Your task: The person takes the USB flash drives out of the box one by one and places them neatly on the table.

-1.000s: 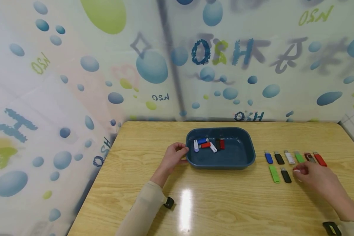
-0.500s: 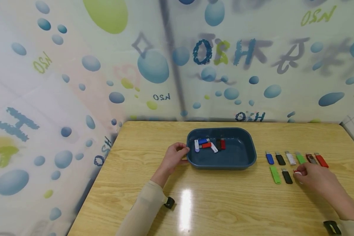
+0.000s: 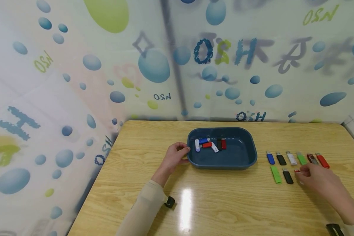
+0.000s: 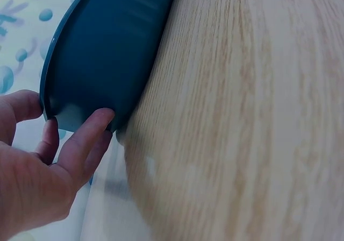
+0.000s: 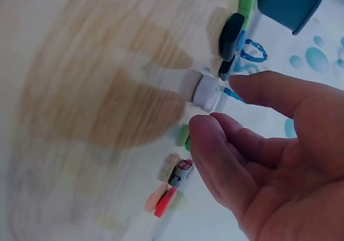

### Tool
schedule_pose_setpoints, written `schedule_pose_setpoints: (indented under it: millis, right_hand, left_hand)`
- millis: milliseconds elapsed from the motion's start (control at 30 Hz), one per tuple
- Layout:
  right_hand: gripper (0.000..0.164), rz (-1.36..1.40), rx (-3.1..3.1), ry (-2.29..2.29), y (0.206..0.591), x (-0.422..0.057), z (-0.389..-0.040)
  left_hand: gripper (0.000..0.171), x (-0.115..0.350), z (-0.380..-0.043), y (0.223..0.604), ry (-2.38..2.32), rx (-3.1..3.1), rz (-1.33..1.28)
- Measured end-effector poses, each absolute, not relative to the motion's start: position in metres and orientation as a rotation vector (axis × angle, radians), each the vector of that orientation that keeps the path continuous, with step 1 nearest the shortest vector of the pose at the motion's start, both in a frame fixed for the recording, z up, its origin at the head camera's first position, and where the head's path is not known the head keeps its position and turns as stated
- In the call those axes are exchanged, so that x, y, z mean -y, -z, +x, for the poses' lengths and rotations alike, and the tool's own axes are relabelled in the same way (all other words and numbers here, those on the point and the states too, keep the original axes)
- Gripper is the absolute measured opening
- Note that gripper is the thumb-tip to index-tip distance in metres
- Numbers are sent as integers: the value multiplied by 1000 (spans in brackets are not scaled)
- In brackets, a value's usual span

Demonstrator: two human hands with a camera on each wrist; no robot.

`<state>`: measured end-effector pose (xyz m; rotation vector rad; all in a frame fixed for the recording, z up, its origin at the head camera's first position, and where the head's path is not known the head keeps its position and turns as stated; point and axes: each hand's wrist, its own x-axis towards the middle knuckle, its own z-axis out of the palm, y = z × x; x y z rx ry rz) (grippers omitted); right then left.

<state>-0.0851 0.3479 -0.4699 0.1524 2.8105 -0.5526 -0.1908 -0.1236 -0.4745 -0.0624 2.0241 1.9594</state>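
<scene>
Left hand (image 3: 174, 158) clamps fingers on the blue bin (image 3: 240, 155) at its left end. Right of the bin: right hand (image 3: 320, 178), thumb and fingertips apart, just beside a white USB stick (image 5: 206, 92)

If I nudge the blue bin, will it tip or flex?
Probably no tipping: the bin is low and wide on the table. It likely stays stiff, as its walls look moulded and hold their shape. The sticks lie loose inside, so they may slide.
</scene>
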Motion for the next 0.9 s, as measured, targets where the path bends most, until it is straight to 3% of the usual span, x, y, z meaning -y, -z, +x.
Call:
schedule_pose_setpoints:
  millis: [533, 900]
  right_hand:
    - [41, 100, -3119, 675, 435, -316, -77]
    - [26, -124, -3198, 865, 420, -264, -99]
  left_hand:
    - [19, 122, -190, 475, -1983, -2017, -76]
    - [20, 120, -190, 475, -1951, -2066, -90]
